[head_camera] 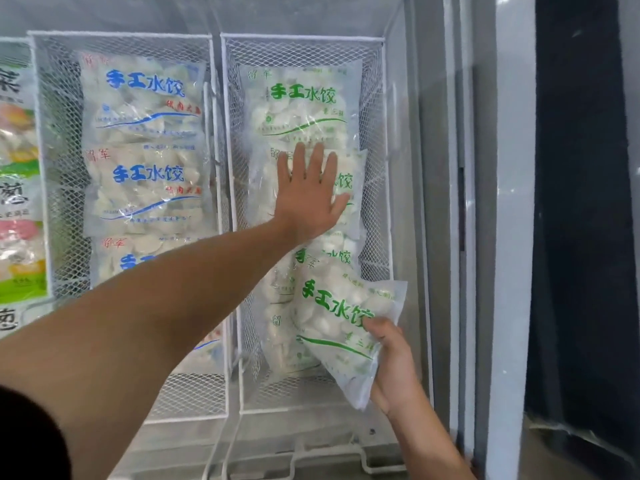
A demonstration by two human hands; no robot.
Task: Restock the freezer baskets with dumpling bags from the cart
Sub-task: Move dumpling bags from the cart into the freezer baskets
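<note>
Two white wire baskets sit in the freezer. The right basket [375,98] holds several clear dumpling bags with green print. My left hand [310,194] lies flat, fingers straight, pressing on the second green-print bag [349,168] in that basket. My right hand [391,362] grips the lower right corner of another green-print dumpling bag [332,327], held tilted over the near end of the right basket. The left basket [62,133] holds blue-print dumpling bags [145,98]. The cart is out of view.
A third stack of colourful frozen bags [17,202] lies at the far left. The freezer's white wall and frame [509,237] run along the right, with a dark gap [581,202] beyond. A wire rail crosses the near bottom edge.
</note>
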